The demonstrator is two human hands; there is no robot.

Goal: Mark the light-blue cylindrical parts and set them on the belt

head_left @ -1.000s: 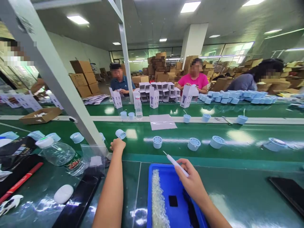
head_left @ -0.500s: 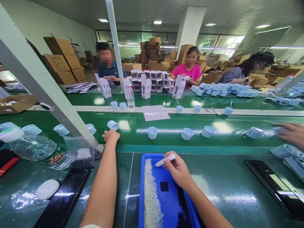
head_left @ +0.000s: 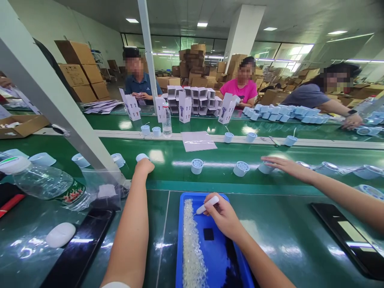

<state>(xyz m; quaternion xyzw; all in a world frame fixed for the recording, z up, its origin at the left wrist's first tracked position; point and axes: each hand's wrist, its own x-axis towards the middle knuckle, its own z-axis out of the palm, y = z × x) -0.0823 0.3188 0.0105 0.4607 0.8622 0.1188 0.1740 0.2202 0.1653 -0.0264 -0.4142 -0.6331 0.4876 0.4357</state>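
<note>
My right hand [head_left: 225, 216] pinches a white pen-like tool [head_left: 207, 205] over a blue tray [head_left: 180, 236]. The tool's tip points left at a strip of small clear bead-like pieces [head_left: 190, 244] along the tray's left side. A black square [head_left: 208, 234] lies on the tray floor. My left hand [head_left: 144, 167] reaches forward to the green belt, curled around a light-blue round plastic part [head_left: 141, 157]. Most of that part and my fingertips are hidden behind the hand. More such parts, one of them a light-blue cup [head_left: 197, 166], stand to the right along the belt.
From the right a co-worker's hand [head_left: 282, 165] reaches onto another blue part. A slanted metal post [head_left: 78, 120], a lying water bottle [head_left: 45, 184] and a black phone [head_left: 345, 236] flank my place. Co-workers sit across the belt [head_left: 168, 176] behind cartons.
My left hand has moved up and right onto the blue part. The right hand's tool tip has dropped slightly toward the clear pieces. The neighbouring co-worker's hand has swept left to another part.
</note>
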